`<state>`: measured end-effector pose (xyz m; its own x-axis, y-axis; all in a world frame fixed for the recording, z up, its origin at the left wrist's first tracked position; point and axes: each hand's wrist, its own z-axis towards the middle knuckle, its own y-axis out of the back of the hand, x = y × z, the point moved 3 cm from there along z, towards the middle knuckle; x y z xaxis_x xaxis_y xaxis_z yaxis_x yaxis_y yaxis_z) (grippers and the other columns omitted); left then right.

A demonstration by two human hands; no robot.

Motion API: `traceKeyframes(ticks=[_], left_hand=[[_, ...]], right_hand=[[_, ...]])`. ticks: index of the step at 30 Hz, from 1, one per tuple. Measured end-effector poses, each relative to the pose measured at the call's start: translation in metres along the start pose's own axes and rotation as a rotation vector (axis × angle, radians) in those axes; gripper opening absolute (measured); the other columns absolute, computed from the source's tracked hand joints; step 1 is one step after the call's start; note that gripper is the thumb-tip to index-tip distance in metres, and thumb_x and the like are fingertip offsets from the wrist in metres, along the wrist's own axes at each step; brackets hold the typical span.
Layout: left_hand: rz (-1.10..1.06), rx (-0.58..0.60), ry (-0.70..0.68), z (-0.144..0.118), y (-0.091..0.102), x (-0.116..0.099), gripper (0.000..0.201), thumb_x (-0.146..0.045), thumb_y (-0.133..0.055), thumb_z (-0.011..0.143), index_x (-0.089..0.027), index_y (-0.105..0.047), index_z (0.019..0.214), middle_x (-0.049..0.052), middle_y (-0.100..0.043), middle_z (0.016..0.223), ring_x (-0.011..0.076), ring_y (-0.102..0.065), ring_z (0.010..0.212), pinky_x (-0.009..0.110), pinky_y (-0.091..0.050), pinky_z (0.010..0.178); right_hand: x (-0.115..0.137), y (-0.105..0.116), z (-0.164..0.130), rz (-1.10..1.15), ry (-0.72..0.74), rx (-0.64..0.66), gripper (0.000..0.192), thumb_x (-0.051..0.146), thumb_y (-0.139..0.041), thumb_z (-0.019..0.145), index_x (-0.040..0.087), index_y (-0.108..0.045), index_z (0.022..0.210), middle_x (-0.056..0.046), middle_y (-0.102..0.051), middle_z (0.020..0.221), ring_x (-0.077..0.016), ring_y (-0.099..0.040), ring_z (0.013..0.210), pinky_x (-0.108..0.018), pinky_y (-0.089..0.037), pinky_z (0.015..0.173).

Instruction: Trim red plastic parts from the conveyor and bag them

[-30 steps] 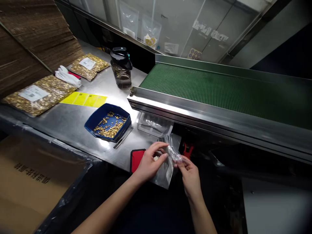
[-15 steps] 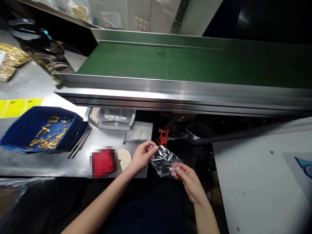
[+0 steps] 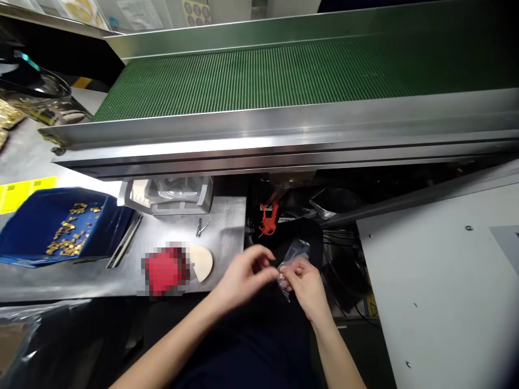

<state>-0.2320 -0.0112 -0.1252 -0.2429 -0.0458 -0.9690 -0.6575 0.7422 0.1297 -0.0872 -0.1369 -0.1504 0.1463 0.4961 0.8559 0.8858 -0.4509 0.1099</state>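
Clear plastic crumples between your hands: the small bag hangs just off the steel tabletop's right edge, pinched by your right hand and your left hand, fingers curled closed on it. Red clip sits just beyond.

belt: green ribbed | tray: blue | clip: red | labels: yellow

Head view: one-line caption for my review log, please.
Both hands, left hand and right hand, pinch a small clear plastic bag below a green conveyor belt, beside a blue tray of brass parts.
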Motion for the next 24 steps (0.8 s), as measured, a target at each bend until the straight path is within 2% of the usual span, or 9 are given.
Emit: traceKeyframes(ticks=[2, 3, 5, 10, 15, 17, 19, 22, 24], left_hand=[[0.027, 0.208, -0.004, -0.011, -0.016, -0.007, 0.029, -0.038, -0.08, 0.08, -0.02, -0.062, 0.093, -0.002, -0.064, 0.085, 0.0142, -0.057, 0.076, 0.023, -0.044, 0.066], [0.065, 0.228, -0.002, -0.014, -0.018, -0.006, 0.028, -0.035, -0.08, 0.08, -0.02, -0.059, 0.089, -0.003, -0.063, 0.082, 0.0135, -0.056, 0.074, 0.022, -0.043, 0.064], [0.163, 0.146, 0.009, -0.016, -0.011, 0.0, 0.023, -0.027, -0.073, 0.083, -0.02, -0.052, 0.078, -0.005, -0.057, 0.073, 0.0124, -0.051, 0.068, 0.022, -0.039, 0.061], [0.36, -0.2, 0.082, -0.024, 0.025, 0.022, 0.023, -0.011, -0.052, 0.083, -0.02, -0.037, 0.068, -0.004, -0.042, 0.064, 0.0137, -0.039, 0.062, 0.028, -0.027, 0.062], [0.395, -0.238, 0.073, -0.034, 0.03, 0.029, 0.031, -0.026, -0.059, 0.089, -0.02, -0.041, 0.064, -0.004, -0.041, 0.06, 0.0131, -0.036, 0.057, 0.028, -0.022, 0.058], [0.392, -0.34, 0.083, -0.039, 0.039, 0.028, 0.035, -0.03, -0.054, 0.094, -0.021, -0.036, 0.066, -0.004, -0.037, 0.06, 0.0136, -0.036, 0.057, 0.028, -0.024, 0.059], [0.388, -0.407, 0.074, -0.046, 0.05, 0.025, 0.033, -0.028, -0.049, 0.097, -0.022, -0.032, 0.068, -0.004, -0.035, 0.064, 0.0142, -0.037, 0.061, 0.027, -0.028, 0.062], [0.359, -0.22, 0.001, -0.066, 0.057, 0.021, 0.023, -0.014, -0.051, 0.087, -0.02, -0.036, 0.07, -0.003, -0.042, 0.069, 0.0132, -0.041, 0.064, 0.025, -0.031, 0.063], [0.325, -0.006, -0.016, -0.088, 0.058, 0.026, 0.019, -0.006, -0.049, 0.078, -0.02, -0.039, 0.07, -0.003, -0.047, 0.071, 0.0119, -0.043, 0.064, 0.024, -0.032, 0.062]], right_hand=[[0.003, -0.01, 0.001, -0.045, 0.03, 0.097, 0.048, 0.06, -0.075, 0.082, 0.017, -0.055, 0.071, -0.003, -0.063, 0.069, -0.0147, -0.058, 0.061, -0.025, -0.044, 0.059], [0.004, -0.013, 0.002, -0.077, 0.041, 0.131, 0.048, 0.059, -0.074, 0.082, 0.017, -0.055, 0.069, -0.002, -0.061, 0.067, -0.0143, -0.056, 0.061, -0.025, -0.042, 0.059], [0.007, -0.013, 0.001, -0.145, 0.05, 0.125, 0.049, 0.057, -0.074, 0.083, 0.018, -0.052, 0.064, -0.001, -0.055, 0.063, -0.0124, -0.047, 0.058, -0.024, -0.034, 0.056], [0.023, -0.008, -0.012, -0.618, 0.145, -0.187, 0.051, 0.05, -0.066, 0.091, 0.018, -0.037, 0.062, 0.003, -0.043, 0.058, -0.0111, -0.029, 0.057, -0.027, -0.02, 0.059], [0.025, -0.04, -0.019, -0.727, 0.137, 0.21, 0.044, 0.042, -0.062, 0.092, 0.019, -0.041, 0.061, 0.003, -0.048, 0.058, -0.0112, -0.042, 0.056, -0.024, -0.028, 0.058], [0.022, -0.045, -0.017, -0.771, 0.071, 0.218, 0.035, 0.035, -0.061, 0.09, 0.019, -0.045, 0.062, 0.002, -0.05, 0.06, -0.0132, -0.046, 0.058, -0.025, -0.027, 0.057], [0.025, -0.051, -0.016, -0.844, 0.114, 0.087, 0.016, 0.024, -0.061, 0.086, 0.02, -0.053, 0.073, -0.002, -0.058, 0.075, -0.0172, -0.052, 0.071, -0.026, -0.029, 0.062], [0.036, -0.072, -0.017, -0.87, 0.287, 0.041, 0.011, 0.023, -0.06, 0.089, 0.02, -0.054, 0.081, -0.004, -0.059, 0.091, -0.0187, -0.052, 0.084, -0.028, -0.032, 0.07], [0.044, -0.09, -0.016, -0.836, 0.336, 0.137, 0.031, 0.031, -0.053, 0.099, 0.019, -0.05, 0.07, -0.002, -0.055, 0.079, -0.0148, -0.048, 0.071, -0.028, -0.031, 0.067]])
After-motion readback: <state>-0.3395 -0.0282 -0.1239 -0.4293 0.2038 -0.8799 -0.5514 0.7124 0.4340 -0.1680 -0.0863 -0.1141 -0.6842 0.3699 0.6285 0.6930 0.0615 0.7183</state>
